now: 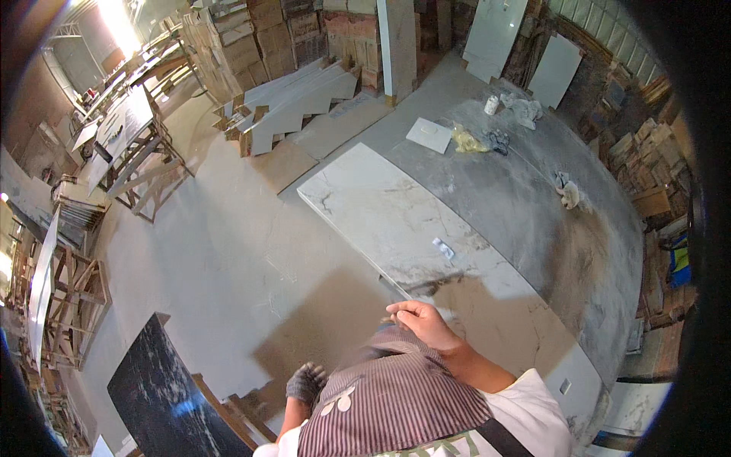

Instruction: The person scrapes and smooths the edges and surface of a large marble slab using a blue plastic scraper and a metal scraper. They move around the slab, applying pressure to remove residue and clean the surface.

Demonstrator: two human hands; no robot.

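Note:
My right hand (425, 323) is bare and held in front of my striped apron (396, 388), by the near long edge of a white marble-patterned slab (373, 183). Its thumb and fingers are drawn together, and whatever may be between them is too small to make out. Low at my left side hangs my left hand (306, 382) in a dark grey glove, fingers curled in, with nothing seen in them. A small white and blue item (443, 248) lies on the slab. Closer to me, a small pale rectangular piece (565, 387) rests on it too.
A black veined slab (164, 388) on a wooden support stands at my lower left. Work trestles (145, 164) line the left. Stacked white panels (304, 103) lie ahead near a white post (397, 49). Plastic bags (468, 139) and a white board (430, 135) lie beyond the marble slab.

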